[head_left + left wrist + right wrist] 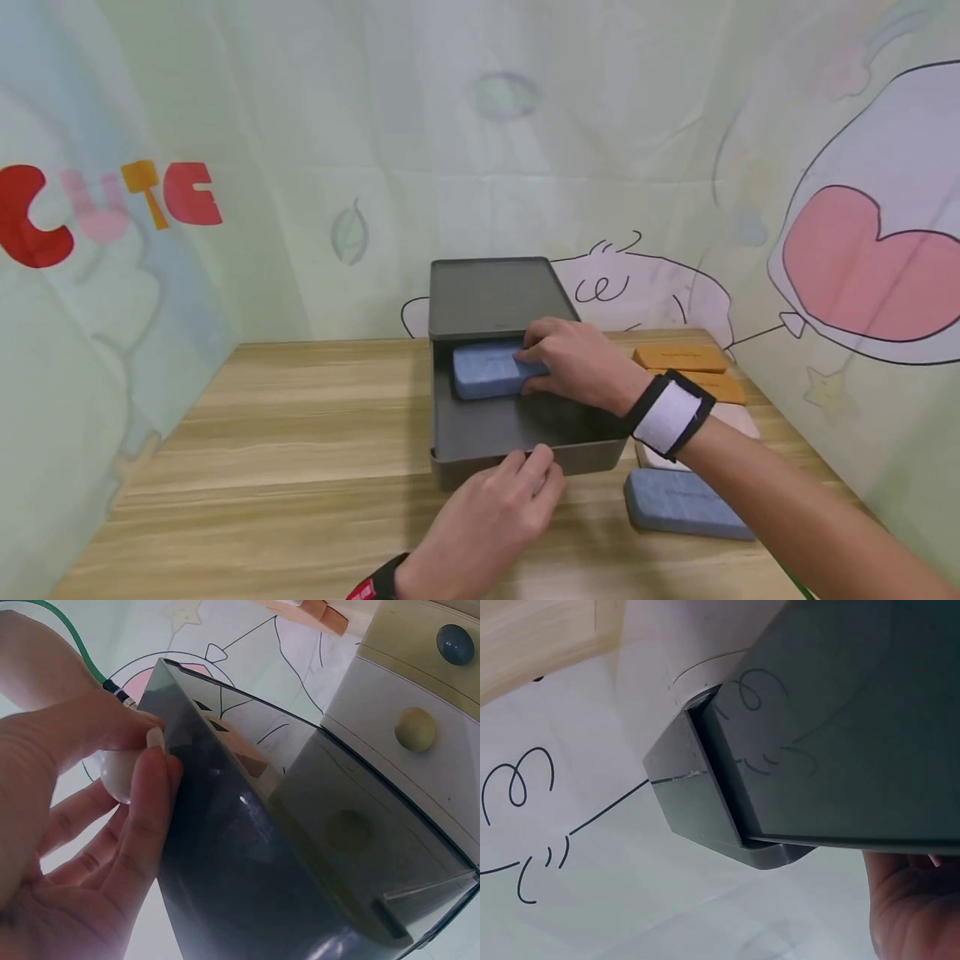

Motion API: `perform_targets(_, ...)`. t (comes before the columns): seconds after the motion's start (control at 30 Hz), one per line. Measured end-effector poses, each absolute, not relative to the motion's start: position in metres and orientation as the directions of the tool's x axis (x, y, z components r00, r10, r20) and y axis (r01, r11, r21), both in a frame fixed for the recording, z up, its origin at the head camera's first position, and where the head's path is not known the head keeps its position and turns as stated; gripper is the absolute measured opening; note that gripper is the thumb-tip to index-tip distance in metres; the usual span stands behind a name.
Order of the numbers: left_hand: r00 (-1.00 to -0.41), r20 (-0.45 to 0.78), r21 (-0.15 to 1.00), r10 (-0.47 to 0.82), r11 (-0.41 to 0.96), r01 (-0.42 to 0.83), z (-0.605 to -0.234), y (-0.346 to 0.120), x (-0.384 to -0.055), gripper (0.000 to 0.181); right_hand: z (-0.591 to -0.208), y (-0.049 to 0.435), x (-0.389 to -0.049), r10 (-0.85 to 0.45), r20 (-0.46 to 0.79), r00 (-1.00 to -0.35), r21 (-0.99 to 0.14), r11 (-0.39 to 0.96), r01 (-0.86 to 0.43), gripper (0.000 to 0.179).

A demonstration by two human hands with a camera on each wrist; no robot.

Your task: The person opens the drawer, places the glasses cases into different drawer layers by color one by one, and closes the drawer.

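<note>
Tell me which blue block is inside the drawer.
The blue block in the right grip; the other blue block lies outside the drawer, on the table.

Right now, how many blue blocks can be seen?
2. One blue block is in the grey drawer, held by the right hand; the other lies on the table, right of the drawer, partly behind the right forearm. More may be hidden deeper inside.
</note>
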State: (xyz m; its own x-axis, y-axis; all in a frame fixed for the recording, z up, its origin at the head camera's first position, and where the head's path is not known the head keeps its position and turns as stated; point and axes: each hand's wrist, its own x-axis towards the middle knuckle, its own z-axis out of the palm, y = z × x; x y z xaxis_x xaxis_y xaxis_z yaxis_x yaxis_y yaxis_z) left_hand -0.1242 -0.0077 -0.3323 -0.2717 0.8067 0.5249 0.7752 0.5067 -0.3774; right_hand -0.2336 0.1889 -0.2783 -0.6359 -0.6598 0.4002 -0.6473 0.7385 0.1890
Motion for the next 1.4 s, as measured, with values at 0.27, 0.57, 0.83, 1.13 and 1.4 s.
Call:
perform_targets(0.27, -0.279, 0.519, -0.376, 0.808, 0.509, 0.775, -0.332, -0.010, -0.123, 0.017, -0.278, 0.186, -0.239, -0.671, 0.407, -0.620, 0.195, 0.727, -0.659, 0.042)
perform_targets(0.57, -0.277, 0.519, -0.373, 0.809, 0.506, 0.778, -0.332, -0.010, -0.123, 0.018, -0.280, 0.184, -0.244, -0.675, 0.423, -0.605, 0.223, 0.724, -0.652, 0.036)
perform_targets(0.83, -0.279, 0.512, -0.371, 0.812, 0.503, 0.781, -0.330, -0.009, -0.123, 0.017, -0.276, 0.186, -0.246, -0.691, 0.420, -0.588, 0.263, 0.713, -0.650, 0.034)
perform_targets(1.13, -0.284, 0.511, -0.365, 0.811, 0.504, 0.783, -0.330, -0.007, -0.123, 0.017, -0.275, 0.189, -0.246, -0.703, 0.417, -0.575, 0.302, 0.705, -0.642, 0.031)
perform_targets(1.4, -0.273, 0.538, -0.369, 0.798, 0.514, 0.775, -0.334, -0.007, -0.125, 0.018, -0.273, 0.195, -0.243, -0.699, 0.423, -0.577, 0.239, 0.700, -0.673, 0.033)
